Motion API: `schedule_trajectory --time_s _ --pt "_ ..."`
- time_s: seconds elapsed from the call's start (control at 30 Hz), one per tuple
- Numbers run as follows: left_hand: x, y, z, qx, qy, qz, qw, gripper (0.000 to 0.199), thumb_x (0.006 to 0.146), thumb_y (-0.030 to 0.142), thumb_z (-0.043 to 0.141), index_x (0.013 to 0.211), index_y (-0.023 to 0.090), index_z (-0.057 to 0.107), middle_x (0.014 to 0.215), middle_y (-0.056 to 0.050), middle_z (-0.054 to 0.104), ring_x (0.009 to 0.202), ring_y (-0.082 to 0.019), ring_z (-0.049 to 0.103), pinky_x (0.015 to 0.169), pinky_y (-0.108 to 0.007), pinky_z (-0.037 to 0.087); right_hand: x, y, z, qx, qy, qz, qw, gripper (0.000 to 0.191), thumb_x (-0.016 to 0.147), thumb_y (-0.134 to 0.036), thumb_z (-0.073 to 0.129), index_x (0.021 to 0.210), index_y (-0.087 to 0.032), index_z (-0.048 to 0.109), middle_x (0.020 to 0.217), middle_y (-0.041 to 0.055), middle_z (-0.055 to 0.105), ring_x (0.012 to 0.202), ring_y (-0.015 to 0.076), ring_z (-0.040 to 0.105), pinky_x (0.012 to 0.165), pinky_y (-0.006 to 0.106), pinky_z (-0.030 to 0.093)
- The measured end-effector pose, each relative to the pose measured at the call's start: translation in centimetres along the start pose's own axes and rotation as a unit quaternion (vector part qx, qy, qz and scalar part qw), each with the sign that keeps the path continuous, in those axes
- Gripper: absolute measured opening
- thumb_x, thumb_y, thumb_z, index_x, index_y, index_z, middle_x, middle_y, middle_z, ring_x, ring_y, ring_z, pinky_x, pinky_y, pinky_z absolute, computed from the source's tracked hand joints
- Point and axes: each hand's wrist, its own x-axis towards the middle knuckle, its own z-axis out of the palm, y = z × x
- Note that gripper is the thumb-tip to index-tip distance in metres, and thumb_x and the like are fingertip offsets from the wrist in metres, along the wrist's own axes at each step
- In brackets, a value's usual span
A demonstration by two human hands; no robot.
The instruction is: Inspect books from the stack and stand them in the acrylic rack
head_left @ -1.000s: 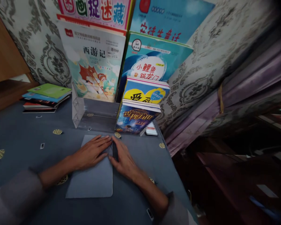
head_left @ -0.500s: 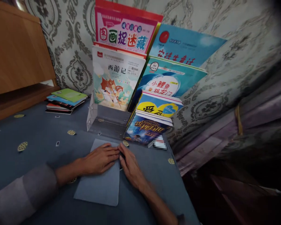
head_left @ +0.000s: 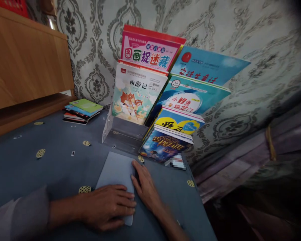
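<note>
A thin grey-blue booklet or folder [head_left: 117,168] lies flat on the patterned cloth. My left hand [head_left: 107,206] rests palm down across its lower part, fingers stretched towards its right edge and covering much of it. Beside that right edge, my right hand [head_left: 144,185] stands on its side, with the fingertips near the upper right part of the booklet and the fingers slightly apart. Behind both hands, a clear acrylic rack [head_left: 124,140] carries several upright books, among them a white one [head_left: 137,92] and a dark blue one [head_left: 163,144].
A small stack of thin books [head_left: 84,108] lies at the left, near a wooden cabinet [head_left: 30,60]. Patterned wallpaper [head_left: 90,50] covers the wall behind. A blurred-out white item [head_left: 178,162] sits right of the rack, near the edge of the cloth-covered surface [head_left: 57,167].
My left hand has slid down the booklet towards me, uncovering its upper part. My right hand remains by the right edge. The view has shifted, so the rack appears lower and further right.
</note>
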Motion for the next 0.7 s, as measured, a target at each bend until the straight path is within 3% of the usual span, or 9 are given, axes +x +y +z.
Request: schedule_trajectory --time_s 0.33,0.5,0.7 --pt "-0.1 -0.4 0.1 -0.038 -0.010 -0.015 0.999 0.039 0.099 0.029 0.056 0.137 0.021 0.062 0.140 -0.010 0.067 0.139 -0.027 0.055 0.120 -0.047 0.037 0.0 0.3 0.2 -0.027 0.005 -0.033 0.999 0.051 0.104 -0.023 0.045 0.155 -0.021 0.044 0.147 0.0133 0.060 0.138 0.0277 0.056 0.114 0.054 0.049" --pt "-0.1 -0.5 -0.1 -0.041 0.010 -0.005 0.999 0.037 0.099 0.028 0.055 0.135 0.021 0.064 0.138 -0.010 0.068 0.134 -0.025 0.060 0.119 -0.042 0.040 0.1 0.0 0.0 -0.029 -0.004 -0.026 0.999 0.050 0.103 -0.022 0.046 0.153 -0.022 0.048 0.147 0.0129 0.061 0.138 0.0281 0.057 0.113 0.054 0.050" --pt "-0.8 -3.6 -1.3 0.027 0.042 -0.041 0.998 0.040 0.099 0.024 0.053 0.139 0.022 0.061 0.142 -0.010 0.066 0.133 -0.023 0.060 0.120 -0.043 0.040 0.2 -0.2 -0.3 -0.024 -0.018 -0.026 0.999 0.049 0.103 -0.024 0.046 0.153 -0.022 0.048 0.149 0.0127 0.059 0.140 0.0272 0.055 0.114 0.054 0.049"
